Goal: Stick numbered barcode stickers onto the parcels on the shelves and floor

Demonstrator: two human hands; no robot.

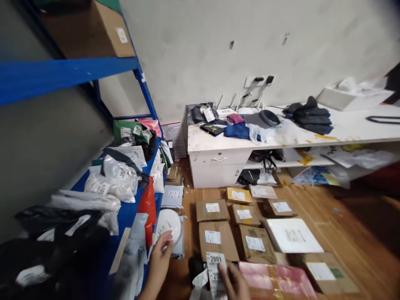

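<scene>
My right hand (pixel 234 281) grips a strip of white number labels (pixel 215 271) between thumb and fingers; the top one reads 2001. My left hand (pixel 162 254) is at the lower edge of a round white package (pixel 168 223) beside the rack. Its fingers and thumb are bent together as in a pinch, and whatever lies between them is too small to make out. Just beyond the labels lies a brown cardboard box (pixel 218 241) with a shipping label. A pink wrapped parcel (pixel 276 279) sits right of my right hand.
On the left, a blue rack (pixel 128 214) bears black, white and green parcel bags. Several cartons and a white box (pixel 293 235) rest on the wooden floor (pixel 333 221). Against the wall stands a white desk (pixel 215 143) with bags, a visor cap (pixel 268 118) and a router.
</scene>
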